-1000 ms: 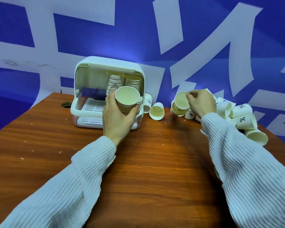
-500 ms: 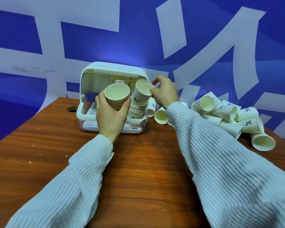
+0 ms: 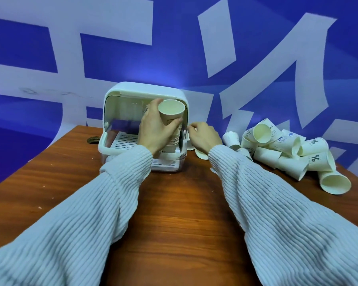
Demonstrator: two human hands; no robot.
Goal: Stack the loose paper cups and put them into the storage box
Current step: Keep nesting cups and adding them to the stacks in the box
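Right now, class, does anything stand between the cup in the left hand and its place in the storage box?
Nothing visible: the left hand holds the cream paper cup at the open front of the white plastic storage box, over a cup stack.

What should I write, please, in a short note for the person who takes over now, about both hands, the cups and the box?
Left hand: grips a stack of cups at the open front of the storage box, over its right side.
Right hand: holds nothing, fingers loosely curled, just right of the box, above a few loose cups.
Done: cups are nested into the stack that the left hand holds; what else is in the box is hidden by the hand.
Left: set this stack down inside, then stack the pile of cups on the table to the right and store them too.
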